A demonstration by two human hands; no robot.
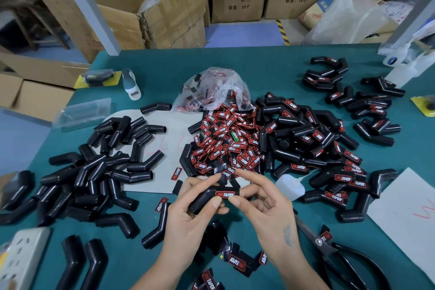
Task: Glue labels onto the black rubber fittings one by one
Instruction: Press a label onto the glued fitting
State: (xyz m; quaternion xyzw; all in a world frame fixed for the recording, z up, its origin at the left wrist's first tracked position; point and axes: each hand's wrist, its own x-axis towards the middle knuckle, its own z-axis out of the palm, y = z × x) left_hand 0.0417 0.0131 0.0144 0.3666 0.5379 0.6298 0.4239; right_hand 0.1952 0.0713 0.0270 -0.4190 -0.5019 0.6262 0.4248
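Black rubber fitting (207,198), a bent elbow-shaped tube, is held above the green table (259,70) near its front edge, between both hands. A red-and-black PROTAPER label (225,195) sits on the fitting's upper arm, facing the camera. The left hand (188,214) grips the fitting: its thumb presses the front of the lower arm just left of the label, and its curled fingers wrap behind the tube. The right hand (266,205) pinches the fitting's other end, thumb tip touching the label's right edge and forefinger arched over the top, with the remaining fingers curled behind.

Just beyond the fingers lies a heap of loose labels (226,141) spilling from a clear plastic bag (211,87). To the left of the heap is a pile of unlabelled fittings (101,172), partly on a pale card sheet (174,139). To the right is a pile of labelled fittings (313,148), with more of them (353,94) farther back. A small white glue bottle (290,186) lies just beside the right hand's fingers, against the labelled pile. Black-handled scissors (334,254) rest near the right wrist. A white power strip (21,256) sits at the front left corner. Cardboard boxes (164,4) stand on the floor behind the table.
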